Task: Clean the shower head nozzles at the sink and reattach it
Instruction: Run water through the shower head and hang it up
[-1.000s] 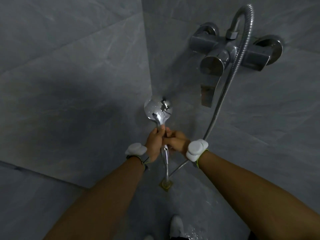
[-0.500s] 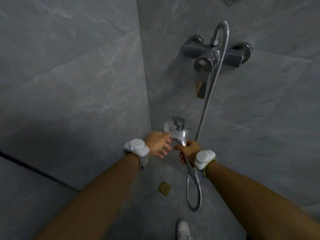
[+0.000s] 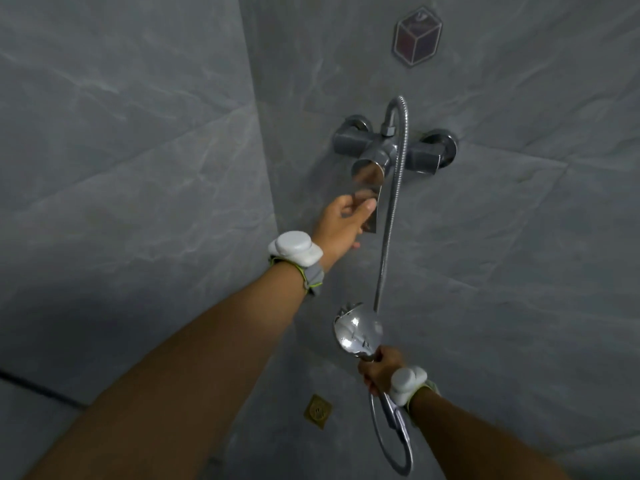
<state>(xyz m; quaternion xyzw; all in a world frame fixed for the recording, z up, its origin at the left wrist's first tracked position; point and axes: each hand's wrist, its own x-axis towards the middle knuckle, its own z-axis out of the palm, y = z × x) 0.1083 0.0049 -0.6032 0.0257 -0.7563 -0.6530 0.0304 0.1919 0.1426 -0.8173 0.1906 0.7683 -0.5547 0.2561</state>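
With the chrome shower head (image 3: pixel 358 332) gripped by its handle in the right hand (image 3: pixel 381 370) at lower centre, and the left hand's (image 3: pixel 341 226) fingers curled on the mixer lever (image 3: pixel 370 202), spray could be released unaimed if the lever were lifted.

Shower head (image 3: pixel 358 332) face: turned away, nozzles not visible.
Handle: wrapped by right hand (image 3: pixel 379 370), mostly hidden.
Mixer lever (image 3: pixel 369 202): lower part covered by left hand (image 3: pixel 341 226); blurred.
Wall hook (image 3: pixel 417 38): blurred, detail unreadable.
Both forearms: cut off by bottom edge.
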